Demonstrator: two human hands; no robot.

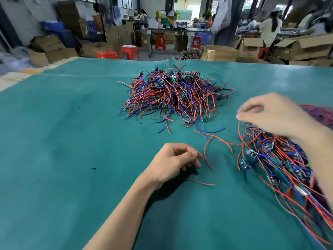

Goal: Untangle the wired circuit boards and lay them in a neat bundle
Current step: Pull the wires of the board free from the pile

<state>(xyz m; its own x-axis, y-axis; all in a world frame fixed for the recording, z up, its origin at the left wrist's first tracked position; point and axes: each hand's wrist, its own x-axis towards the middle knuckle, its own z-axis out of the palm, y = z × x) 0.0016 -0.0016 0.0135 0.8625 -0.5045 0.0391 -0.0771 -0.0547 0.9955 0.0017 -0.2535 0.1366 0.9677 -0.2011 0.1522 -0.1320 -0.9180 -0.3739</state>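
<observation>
A tangled pile of wired circuit boards, with red, blue and black wires, lies mid-table on the green cloth. At the right edge, a second bundle of boards lies with its wires roughly lined up. My right hand hovers blurred over that bundle's far end, and its fingertips pinch the top of a red wire. My left hand floats just above the cloth near the front, fingers loosely curled around nothing. A stray red wire lies beside it.
A few loose red and blue wires trail between the pile and the right bundle. Behind the table's far edge stand red stools, cardboard boxes and people at other benches.
</observation>
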